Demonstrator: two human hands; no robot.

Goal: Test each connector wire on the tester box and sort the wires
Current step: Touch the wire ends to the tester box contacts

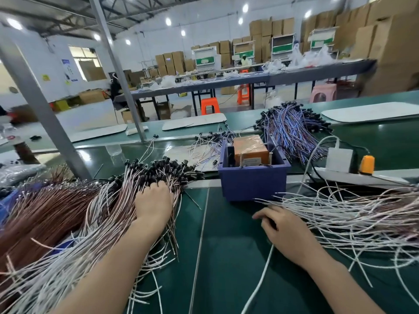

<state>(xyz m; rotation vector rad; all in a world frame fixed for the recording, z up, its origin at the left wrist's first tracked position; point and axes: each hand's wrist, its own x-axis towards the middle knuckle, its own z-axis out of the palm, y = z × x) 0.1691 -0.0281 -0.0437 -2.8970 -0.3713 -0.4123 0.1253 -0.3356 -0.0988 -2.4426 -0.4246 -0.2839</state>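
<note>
Head view: left hand (154, 200) sunk fingers-down into the connector wires (108, 214), grip not discernible; right hand (288, 232), the nearer, curls around 1 white wire (268, 261) whose long axis trails toward the viewer; tester box (249, 149) ahead, slightly left, in its blue bin (251, 184).

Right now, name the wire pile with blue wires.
The bundle behind the blue bin; the left pile is copper-brown and pinkish-white, the right pile white.
</note>
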